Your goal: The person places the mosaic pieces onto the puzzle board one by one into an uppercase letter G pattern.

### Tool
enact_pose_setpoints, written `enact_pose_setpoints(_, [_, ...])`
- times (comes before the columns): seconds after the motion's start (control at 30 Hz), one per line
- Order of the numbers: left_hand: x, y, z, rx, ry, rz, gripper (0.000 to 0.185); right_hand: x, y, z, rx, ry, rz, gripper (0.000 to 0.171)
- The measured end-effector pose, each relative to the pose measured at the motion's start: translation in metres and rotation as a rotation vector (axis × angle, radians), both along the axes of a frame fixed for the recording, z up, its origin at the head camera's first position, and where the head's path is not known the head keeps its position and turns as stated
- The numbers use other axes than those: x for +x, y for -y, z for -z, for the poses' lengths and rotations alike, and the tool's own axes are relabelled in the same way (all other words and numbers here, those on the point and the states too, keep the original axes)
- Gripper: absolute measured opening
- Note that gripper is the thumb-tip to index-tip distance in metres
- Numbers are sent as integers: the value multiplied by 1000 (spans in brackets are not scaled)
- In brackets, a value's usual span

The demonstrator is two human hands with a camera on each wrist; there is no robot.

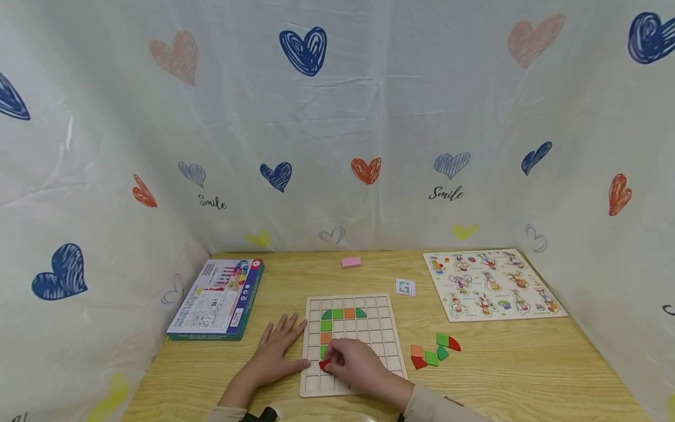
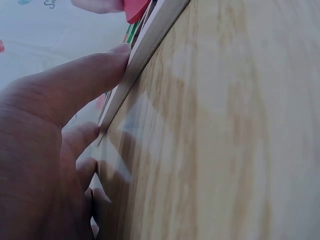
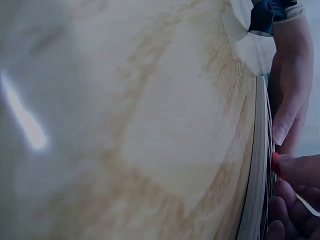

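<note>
A wooden grid board (image 1: 371, 351) lies on the table in the head view, with green squares, orange squares and green quarter-round tiles in its upper left cells. My right hand (image 1: 355, 364) pinches a red quarter-round tile (image 1: 323, 366) over the board's left side, below the column of tiles. In the right wrist view the red tile (image 3: 276, 163) shows between thumb and fingers. My left hand (image 1: 278, 351) rests at the board's left edge, fingers straight and spread. Its thumb (image 2: 107, 65) touches the board's side in the left wrist view.
Right of the board lie several loose tiles (image 1: 432, 358) in green, orange and red. A picture puzzle board (image 1: 495, 285) is at the far right, a boxed game (image 1: 216, 299) at the left. A pink block (image 1: 351, 262) and a small pattern card (image 1: 405, 286) lie at the back.
</note>
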State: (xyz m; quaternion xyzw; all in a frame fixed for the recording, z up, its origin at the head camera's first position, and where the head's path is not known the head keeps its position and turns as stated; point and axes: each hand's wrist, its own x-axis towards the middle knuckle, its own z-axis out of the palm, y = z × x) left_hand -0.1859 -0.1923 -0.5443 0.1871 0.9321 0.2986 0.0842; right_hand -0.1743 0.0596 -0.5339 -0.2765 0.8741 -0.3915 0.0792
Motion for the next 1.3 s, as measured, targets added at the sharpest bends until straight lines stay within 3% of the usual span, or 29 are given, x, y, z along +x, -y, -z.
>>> enact_pose_setpoints(0.4, [-2,1,4,-17,-12,-3,89,2,1,-4,113,-64,16,12])
enact_pose_setpoints(1.0, [-3,1,8,-25,-13,-13,89,5,2,-8,144,-125,41,8])
enact_pose_setpoints(1.13, [-3,1,8,-31,-17,-11,89,5,1,-7,129,-103,35,8])
enact_pose_setpoints(1.3, [-2,0,7,-31,-10,-11,90,4,-7,-6,53,-4,9,11])
